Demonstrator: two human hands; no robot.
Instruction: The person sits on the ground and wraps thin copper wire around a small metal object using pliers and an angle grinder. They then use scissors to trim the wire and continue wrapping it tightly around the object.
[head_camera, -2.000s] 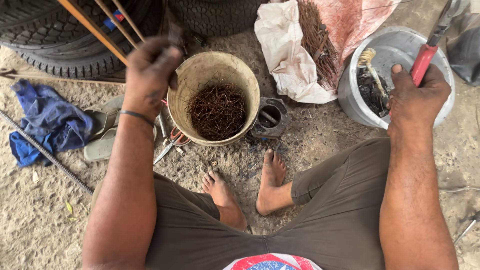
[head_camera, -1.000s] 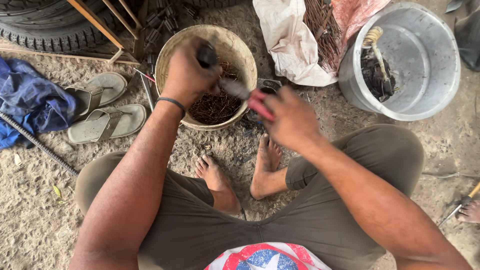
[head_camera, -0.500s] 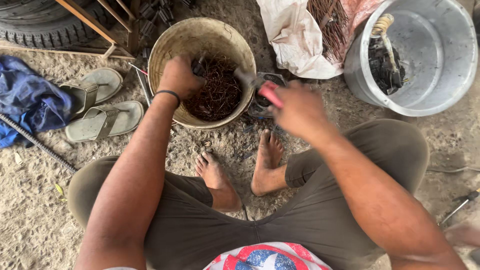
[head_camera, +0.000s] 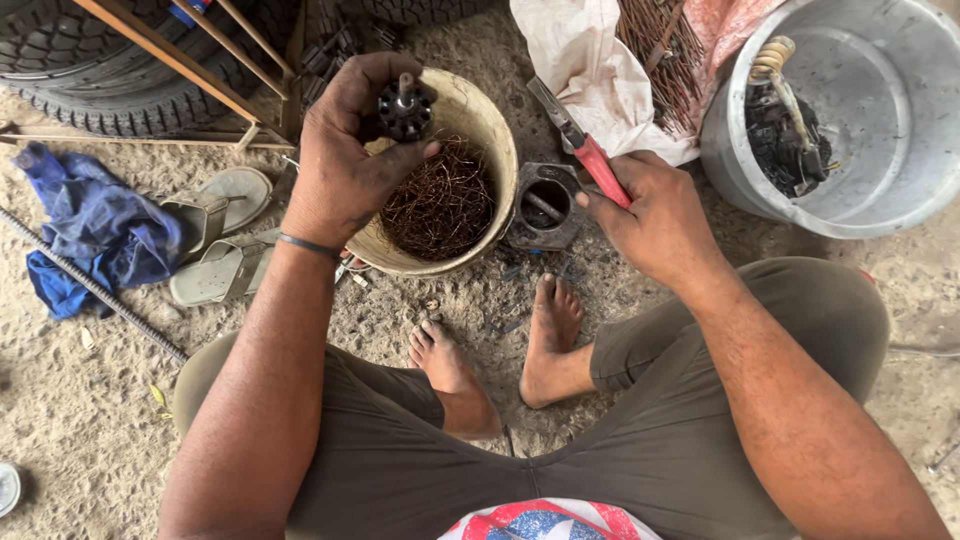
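Observation:
My left hand (head_camera: 345, 160) grips a small dark motor rotor (head_camera: 404, 108) with a metal shaft, held over the rim of a tan bucket (head_camera: 486, 125) that holds a tangle of copper-coloured wire (head_camera: 440, 200). My right hand (head_camera: 655, 215) holds red-handled pliers (head_camera: 580, 140), jaws pointing up-left, just right of the bucket. Below the pliers a dark metal motor housing (head_camera: 545, 205) sits on the ground. My bare feet rest on the dirt in front of me.
A grey metal tub (head_camera: 880, 150) with dark parts and a coiled cord stands at the right. A white sack (head_camera: 600, 70) with rusty wire lies behind the pliers. Tyres (head_camera: 90, 70), a metal frame, a blue cloth (head_camera: 95, 225), sandals (head_camera: 215, 240) and a steel rod lie at left.
My left hand has lifted out of the bucket with the rotor in it. My right hand has drawn the pliers back to the right, away from the bucket.

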